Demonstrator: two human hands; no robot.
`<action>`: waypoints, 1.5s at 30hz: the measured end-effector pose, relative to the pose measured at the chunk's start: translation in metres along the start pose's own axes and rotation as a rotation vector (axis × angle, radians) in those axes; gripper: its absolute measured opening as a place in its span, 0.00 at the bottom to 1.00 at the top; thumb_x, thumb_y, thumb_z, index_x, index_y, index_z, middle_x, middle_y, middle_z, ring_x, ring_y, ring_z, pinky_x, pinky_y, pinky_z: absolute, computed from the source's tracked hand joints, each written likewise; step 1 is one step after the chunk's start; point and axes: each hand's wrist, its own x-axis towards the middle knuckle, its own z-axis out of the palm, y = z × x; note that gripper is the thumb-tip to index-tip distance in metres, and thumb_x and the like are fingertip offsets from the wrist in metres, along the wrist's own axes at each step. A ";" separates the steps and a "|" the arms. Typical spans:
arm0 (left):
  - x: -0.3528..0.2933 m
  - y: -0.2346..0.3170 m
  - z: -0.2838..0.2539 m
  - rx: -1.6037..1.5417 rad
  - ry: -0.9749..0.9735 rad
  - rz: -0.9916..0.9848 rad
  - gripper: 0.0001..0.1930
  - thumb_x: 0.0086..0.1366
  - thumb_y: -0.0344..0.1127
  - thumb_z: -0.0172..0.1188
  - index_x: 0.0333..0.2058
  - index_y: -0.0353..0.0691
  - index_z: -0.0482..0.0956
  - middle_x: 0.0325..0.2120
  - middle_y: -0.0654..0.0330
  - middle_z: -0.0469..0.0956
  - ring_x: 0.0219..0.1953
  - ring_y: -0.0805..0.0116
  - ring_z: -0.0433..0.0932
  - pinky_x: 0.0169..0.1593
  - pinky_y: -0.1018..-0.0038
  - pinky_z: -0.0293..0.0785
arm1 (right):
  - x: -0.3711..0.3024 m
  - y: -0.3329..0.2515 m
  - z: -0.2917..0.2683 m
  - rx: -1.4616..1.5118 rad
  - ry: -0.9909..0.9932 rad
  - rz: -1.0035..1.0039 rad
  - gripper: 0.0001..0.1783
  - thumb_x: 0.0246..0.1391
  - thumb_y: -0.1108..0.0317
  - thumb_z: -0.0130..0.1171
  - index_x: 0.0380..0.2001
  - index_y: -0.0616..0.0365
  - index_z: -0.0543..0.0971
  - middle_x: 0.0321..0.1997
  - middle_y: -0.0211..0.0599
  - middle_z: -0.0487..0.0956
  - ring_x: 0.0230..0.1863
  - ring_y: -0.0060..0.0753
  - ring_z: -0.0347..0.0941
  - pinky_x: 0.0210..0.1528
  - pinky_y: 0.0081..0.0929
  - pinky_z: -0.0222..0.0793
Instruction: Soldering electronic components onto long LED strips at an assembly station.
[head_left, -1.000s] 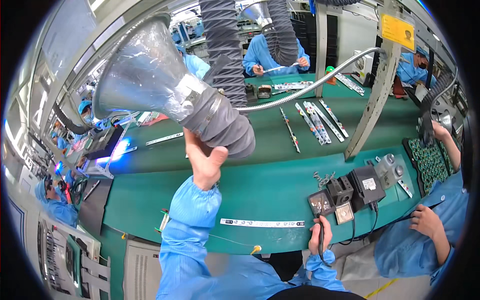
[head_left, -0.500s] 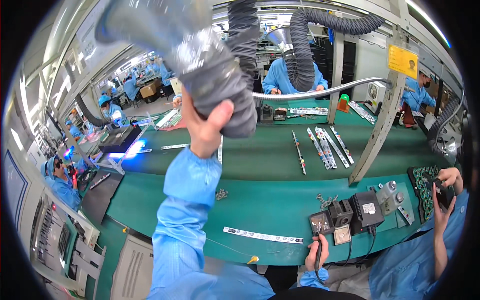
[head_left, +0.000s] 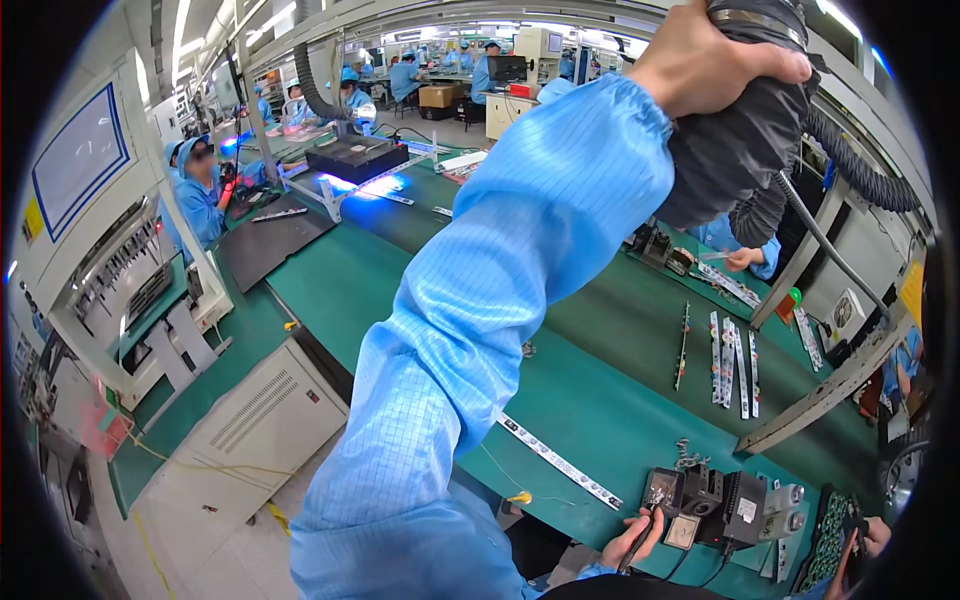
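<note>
My left arm in a blue sleeve reaches up to the upper right. The left hand is closed around the dark, wrinkled fume-extraction hose, just below its metal clamp. Low down, my right hand grips a soldering iron. The tip end lies at the small open tray beside the black stand. A white LED strip board rests on the green mat left of that hand, its upper end hidden by my sleeve.
A black soldering station stands right of the stand. Several strip boards lie farther back, near a slanted metal post. At lower right a co-worker's hand is beside green circuit boards. A white cabinet stands at left.
My view has turned left. My left hand, still on the hose, now appears at the upper right, and the hose's flared hood has left the picture. The right hand keeps the soldering iron by the tray.
</note>
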 end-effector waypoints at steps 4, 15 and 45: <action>0.022 0.003 -0.013 0.076 0.009 -0.131 0.26 0.52 0.49 0.65 0.37 0.28 0.80 0.33 0.52 0.81 0.34 0.67 0.79 0.41 0.75 0.73 | -0.002 0.002 0.004 0.026 -0.009 0.001 0.20 0.63 0.66 0.47 0.54 0.68 0.69 0.41 0.42 0.76 0.30 0.25 0.68 0.34 0.24 0.67; 0.052 -0.010 -0.007 -0.115 -0.065 -0.485 0.18 0.62 0.47 0.58 0.40 0.36 0.79 0.30 0.60 0.81 0.29 0.72 0.79 0.35 0.77 0.75 | 0.010 -0.009 0.004 0.097 0.109 -0.014 0.19 0.59 0.70 0.48 0.51 0.70 0.71 0.37 0.42 0.77 0.28 0.24 0.70 0.32 0.24 0.68; 0.136 0.008 -0.019 -0.463 -0.628 -0.620 0.22 0.61 0.50 0.59 0.44 0.37 0.79 0.34 0.56 0.83 0.33 0.67 0.82 0.38 0.73 0.77 | -0.001 -0.007 -0.002 0.165 0.024 -0.049 0.18 0.60 0.71 0.50 0.52 0.68 0.71 0.38 0.40 0.77 0.28 0.22 0.71 0.32 0.21 0.69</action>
